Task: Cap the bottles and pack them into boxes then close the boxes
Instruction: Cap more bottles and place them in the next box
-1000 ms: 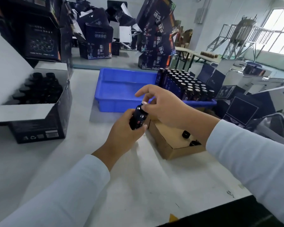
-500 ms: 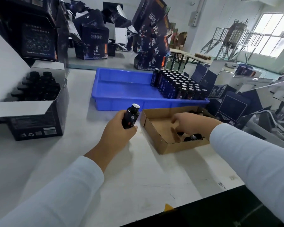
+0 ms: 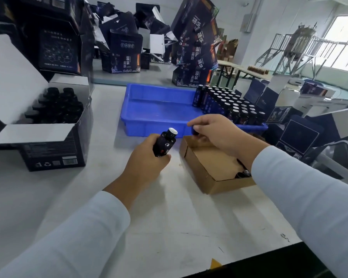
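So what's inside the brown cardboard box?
A few black caps lie in the near corner of the cardboard box; the rest of its floor that shows is bare. The right hand and sleeve cover the far side, so more could be hiding there.

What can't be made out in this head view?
- Cap: right hand pinches a small dark thing, mostly hidden by its fingers; probably a cap.
- Cardboard tray: right forearm covers its far side, so the count of loose caps is unknown.
- Bottle: lower body hidden in the left hand; label too blurred to read.
- Open black box: interior dark, bottle count unclear.
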